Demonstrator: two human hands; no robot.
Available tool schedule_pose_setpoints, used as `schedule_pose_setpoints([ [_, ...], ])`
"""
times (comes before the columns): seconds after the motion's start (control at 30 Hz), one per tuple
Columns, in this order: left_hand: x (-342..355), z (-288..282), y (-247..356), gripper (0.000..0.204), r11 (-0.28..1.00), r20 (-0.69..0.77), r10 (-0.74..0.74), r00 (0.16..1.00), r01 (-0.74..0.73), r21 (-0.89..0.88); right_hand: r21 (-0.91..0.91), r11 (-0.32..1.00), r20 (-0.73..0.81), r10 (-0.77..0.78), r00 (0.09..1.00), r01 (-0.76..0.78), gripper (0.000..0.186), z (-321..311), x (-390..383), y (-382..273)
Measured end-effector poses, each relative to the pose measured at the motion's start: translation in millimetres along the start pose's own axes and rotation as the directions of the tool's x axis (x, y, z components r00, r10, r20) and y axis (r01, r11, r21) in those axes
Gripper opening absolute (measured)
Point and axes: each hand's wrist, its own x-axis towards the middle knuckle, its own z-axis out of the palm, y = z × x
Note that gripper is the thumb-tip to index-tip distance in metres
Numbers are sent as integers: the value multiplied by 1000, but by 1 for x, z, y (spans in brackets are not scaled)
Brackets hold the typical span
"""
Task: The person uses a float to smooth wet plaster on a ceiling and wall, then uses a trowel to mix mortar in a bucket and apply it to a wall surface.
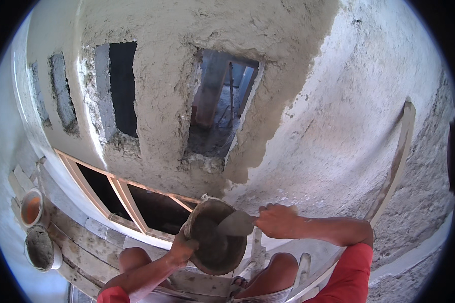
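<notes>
My left hand [181, 248] grips the near-left rim of a round, mortar-crusted bucket [233, 255], tilted so that its inside faces me. Grey residue coats the bucket's inner wall; how much mortar it holds I cannot tell. In my right hand [277, 220], fingers closed round the handle, is a trowel [237, 224]. Its grey blade reaches over the bucket's opening from the right. Beyond both hands rises a wall [162, 101] with wet, rough plaster on the left and a paler, drier surface [328, 116] on the right.
Several narrow openings pierce the wall, including a wider one [217, 101] with beams behind. Below is a wooden window frame [121, 199]. Planks [86, 242] lie at lower left, bearing an orange-lined bucket [32, 209] and a mortar-stained bucket [41, 250]. A long wooden board [397, 156] leans at right.
</notes>
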Motion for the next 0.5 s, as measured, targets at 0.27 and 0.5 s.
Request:
schedule_pose_setpoints([
  [0.27, 11, 1, 7, 73, 956, 69, 281, 957, -285, 73, 77, 996, -23, -39, 999, 41, 12, 85, 51, -7],
  [0.5, 6, -11, -6, 63, 962, -79, 269, 960, -263, 79, 539, 839, 122, 15, 992, -78, 33, 115, 63, -47],
])
